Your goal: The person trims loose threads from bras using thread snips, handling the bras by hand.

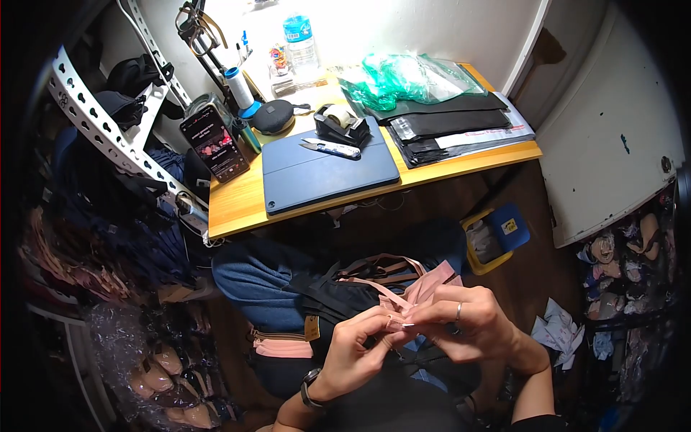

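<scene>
Over my lap, my left hand (363, 345) and my right hand (468, 320) meet fingertip to fingertip. Both pinch a pink garment (432, 282) with narrow straps, which looks like a bra. A small whitish bit shows at the fingertips, too small to name. The pink fabric stands up behind my fingers, and its lower part is hidden by them. Black garments with straps (327, 299) lie beneath it across my thighs. To the left, a folded pink piece (283, 348) rests on my leg beside a brown cardboard tag (312, 327).
A wooden desk (234, 219) ahead carries a blue tablet case (324, 180), thread snips (331, 148), a tape dispenser (343, 124), a propped phone (214, 142) and black plastic mailers (453, 119). A yellow-and-blue bin (504, 227) stands right. Bagged bras (162, 371) lie left.
</scene>
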`<state>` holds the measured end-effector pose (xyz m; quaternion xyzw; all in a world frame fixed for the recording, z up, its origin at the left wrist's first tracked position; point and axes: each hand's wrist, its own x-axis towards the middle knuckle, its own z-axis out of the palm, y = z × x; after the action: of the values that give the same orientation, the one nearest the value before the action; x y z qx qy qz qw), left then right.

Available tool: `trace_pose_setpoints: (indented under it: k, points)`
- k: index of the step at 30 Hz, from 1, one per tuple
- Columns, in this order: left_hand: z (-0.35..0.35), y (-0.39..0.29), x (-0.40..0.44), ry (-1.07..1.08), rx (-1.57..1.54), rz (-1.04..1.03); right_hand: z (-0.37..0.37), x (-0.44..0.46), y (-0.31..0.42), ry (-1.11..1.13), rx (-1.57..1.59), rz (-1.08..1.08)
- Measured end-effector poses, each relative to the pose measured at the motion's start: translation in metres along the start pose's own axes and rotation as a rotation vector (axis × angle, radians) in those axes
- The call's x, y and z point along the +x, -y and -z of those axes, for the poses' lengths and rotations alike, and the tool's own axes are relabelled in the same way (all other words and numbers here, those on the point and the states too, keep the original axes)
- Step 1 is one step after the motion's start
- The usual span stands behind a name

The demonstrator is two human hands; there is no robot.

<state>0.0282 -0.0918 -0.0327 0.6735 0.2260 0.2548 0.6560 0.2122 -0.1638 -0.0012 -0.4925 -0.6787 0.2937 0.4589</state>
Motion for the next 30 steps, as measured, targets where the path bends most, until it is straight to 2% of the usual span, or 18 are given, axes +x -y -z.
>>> trace_pose_setpoints:
  k: [11, 14, 19, 21, 22, 24, 25, 27, 30]
  points:
    - [-0.002, 0.009, -0.001, 0.021, -0.091, 0.029, 0.010, -0.004, 0.002, 0.043, 0.070, -0.063]
    - [-0.002, 0.007, -0.001, 0.047, -0.231, 0.125, 0.017, -0.004, 0.004, 0.124, 0.098, -0.166]
    - [0.000, 0.005, 0.000, 0.075, -0.205, 0.111, 0.015, -0.010, -0.017, 0.022, 0.263, -0.225]
    - [0.000, 0.005, -0.001, 0.078, -0.212, 0.141, 0.016, -0.010, -0.036, -0.228, 0.104, -0.105]
    - [0.000, 0.004, -0.001, 0.081, -0.215, 0.156, 0.019, -0.015, -0.050, -0.230, 0.103, -0.106]
    - [0.003, 0.001, -0.001, 0.020, -0.191, 0.126, 0.030, -0.032, -0.084, -0.190, -0.378, -0.325]
    - [0.004, -0.002, 0.000, -0.045, -0.165, 0.096, 0.033, -0.044, -0.102, -0.192, -0.385, -0.331]
    - [0.005, -0.002, 0.003, -0.108, -0.146, 0.064, 0.032, -0.074, -0.137, 0.257, -0.906, -0.443]
    - [0.007, 0.002, 0.007, -0.384, -0.040, -0.054, 0.011, -0.111, -0.177, 0.251, -0.852, -0.449]
